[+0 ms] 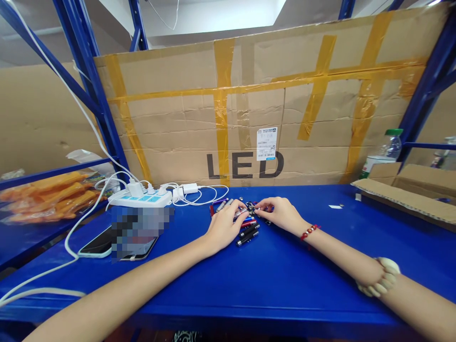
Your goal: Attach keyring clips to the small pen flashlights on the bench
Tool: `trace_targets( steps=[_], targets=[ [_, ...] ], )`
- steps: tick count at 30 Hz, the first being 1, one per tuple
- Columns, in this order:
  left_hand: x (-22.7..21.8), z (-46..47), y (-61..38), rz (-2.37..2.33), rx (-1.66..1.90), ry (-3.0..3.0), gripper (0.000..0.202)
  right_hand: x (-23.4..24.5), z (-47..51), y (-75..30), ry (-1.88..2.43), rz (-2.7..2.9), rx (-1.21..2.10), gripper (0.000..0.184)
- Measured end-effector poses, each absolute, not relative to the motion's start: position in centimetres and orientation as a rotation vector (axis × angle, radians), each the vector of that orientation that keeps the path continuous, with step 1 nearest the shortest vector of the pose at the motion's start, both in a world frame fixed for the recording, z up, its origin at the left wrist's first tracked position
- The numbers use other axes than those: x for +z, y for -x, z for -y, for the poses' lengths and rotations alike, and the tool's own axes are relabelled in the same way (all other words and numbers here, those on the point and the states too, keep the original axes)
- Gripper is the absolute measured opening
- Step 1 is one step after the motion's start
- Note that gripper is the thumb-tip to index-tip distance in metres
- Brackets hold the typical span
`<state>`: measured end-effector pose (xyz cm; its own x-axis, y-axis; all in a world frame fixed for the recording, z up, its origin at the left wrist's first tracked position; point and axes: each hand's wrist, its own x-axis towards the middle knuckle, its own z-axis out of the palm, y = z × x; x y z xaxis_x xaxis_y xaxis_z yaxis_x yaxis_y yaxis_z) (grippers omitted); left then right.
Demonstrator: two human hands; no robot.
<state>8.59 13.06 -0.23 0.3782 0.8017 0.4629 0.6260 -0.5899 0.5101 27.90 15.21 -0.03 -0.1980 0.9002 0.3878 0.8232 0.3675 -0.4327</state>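
My left hand (224,227) is closed, fingers bent around a slim silvery tube (239,214), like a small penlight, its near side partly covered. Facing it, my right hand (281,214) pinches thumb and fingertips together beside a little heap of dark metal clips (251,207); whatever it grips is too small to make out. Just below the left fingers lie a red tube (248,223) and two black tubes (248,238) with silver ends. More tubes, silver and dark red, lie behind the left hand, partly hidden.
A white power strip (142,198) with plugs and cables stands back left. Two phones (97,243) lie before it, partly pixelated. A large taped cardboard sheet (178,137) closes the back. An open carton (409,194) and a green-capped bottle (386,149) stand right.
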Motion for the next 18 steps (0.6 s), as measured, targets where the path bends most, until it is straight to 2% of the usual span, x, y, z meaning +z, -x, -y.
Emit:
trace_targets(
  steps=[18],
  targets=[
    [0.21,-12.68,-8.66,-1.284,0.994,-2.398,0.019,0.33,-14.74,-27.38,1.496,1.982,0.172,0.020]
  ],
)
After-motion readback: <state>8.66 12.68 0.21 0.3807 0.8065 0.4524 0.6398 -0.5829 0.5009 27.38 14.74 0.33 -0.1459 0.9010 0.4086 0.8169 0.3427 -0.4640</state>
